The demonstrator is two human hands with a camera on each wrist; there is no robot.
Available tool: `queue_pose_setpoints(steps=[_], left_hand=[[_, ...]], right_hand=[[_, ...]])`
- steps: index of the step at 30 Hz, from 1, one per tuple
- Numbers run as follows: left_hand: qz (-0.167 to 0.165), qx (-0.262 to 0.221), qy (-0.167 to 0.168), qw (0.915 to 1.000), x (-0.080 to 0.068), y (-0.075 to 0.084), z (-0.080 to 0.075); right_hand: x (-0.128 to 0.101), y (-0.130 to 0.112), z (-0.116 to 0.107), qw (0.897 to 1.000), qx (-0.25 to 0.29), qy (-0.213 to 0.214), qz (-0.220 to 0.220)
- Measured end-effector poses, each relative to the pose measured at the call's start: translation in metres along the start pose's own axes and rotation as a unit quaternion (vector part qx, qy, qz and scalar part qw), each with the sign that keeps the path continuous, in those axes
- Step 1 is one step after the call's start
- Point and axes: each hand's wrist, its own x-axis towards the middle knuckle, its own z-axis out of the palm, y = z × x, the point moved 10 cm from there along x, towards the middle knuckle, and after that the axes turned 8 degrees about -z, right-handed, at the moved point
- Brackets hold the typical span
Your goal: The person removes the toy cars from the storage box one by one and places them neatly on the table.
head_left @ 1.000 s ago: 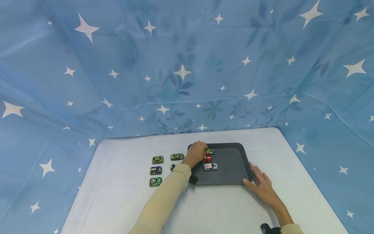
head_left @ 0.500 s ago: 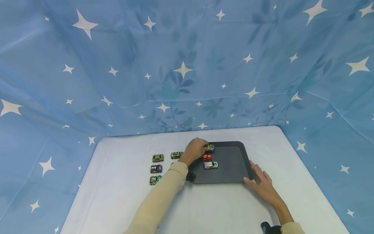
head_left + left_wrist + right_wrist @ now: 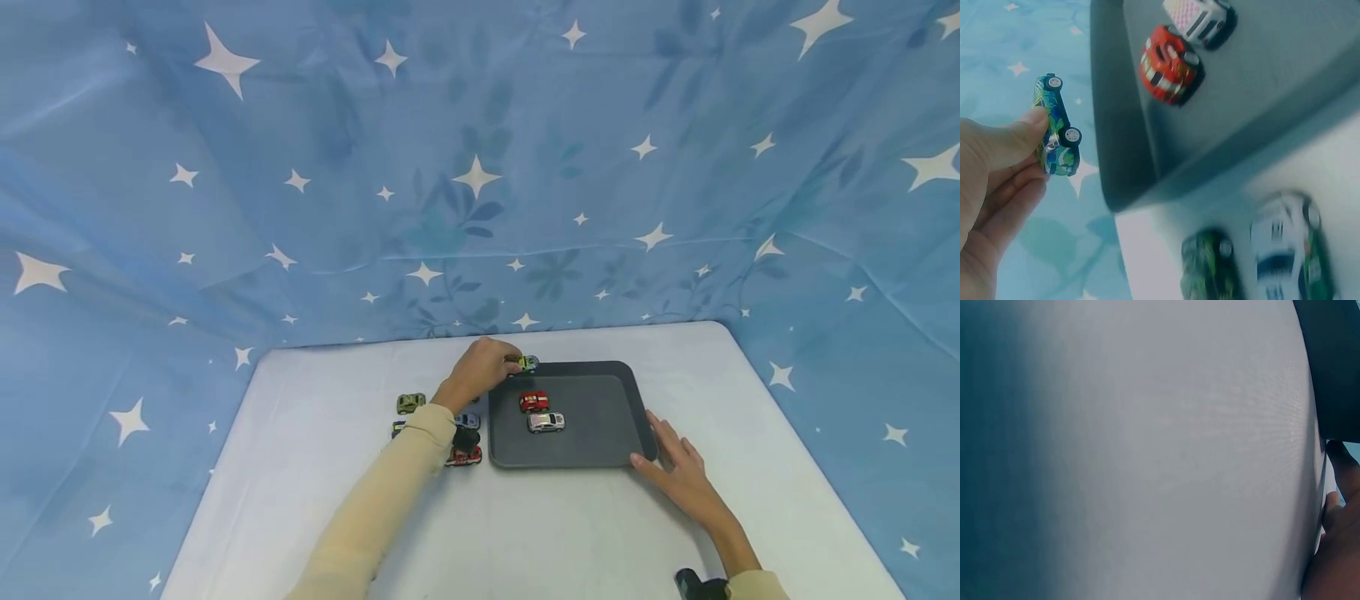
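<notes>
My left hand (image 3: 480, 368) is pinching the green-blue toy car (image 3: 528, 363) above the tray's (image 3: 600, 454) far-left corner; my right hand (image 3: 678, 467), fingers flat, is steadying its near-right corner.

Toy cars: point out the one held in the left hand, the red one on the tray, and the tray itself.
held toy car (image 3: 1055, 128), left wrist view, underside.
red toy car (image 3: 534, 402), head view, roof.
tray (image 3: 600, 417), head view, bare floor.

Both arms wear cream long sleeves (image 3: 375, 517); a small black camera (image 3: 467, 439) sits strapped at each wrist, hands bare.
</notes>
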Motion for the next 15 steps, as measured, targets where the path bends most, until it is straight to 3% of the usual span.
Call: queue_pose_setpoints(steps=[11, 15], left_hand=[[-0.031, -0.011, -0.009, 0.9994, -0.027, -0.036, -0.032], [-0.028, -0.006, -0.006, 0.9996, -0.039, -0.05, -0.043]], right_hand=[[0.0, 0.001, 0.0, 1.0, 0.001, 0.001, -0.003], [0.001, 0.0, 0.0, 1.0, 0.004, 0.0, -0.001]])
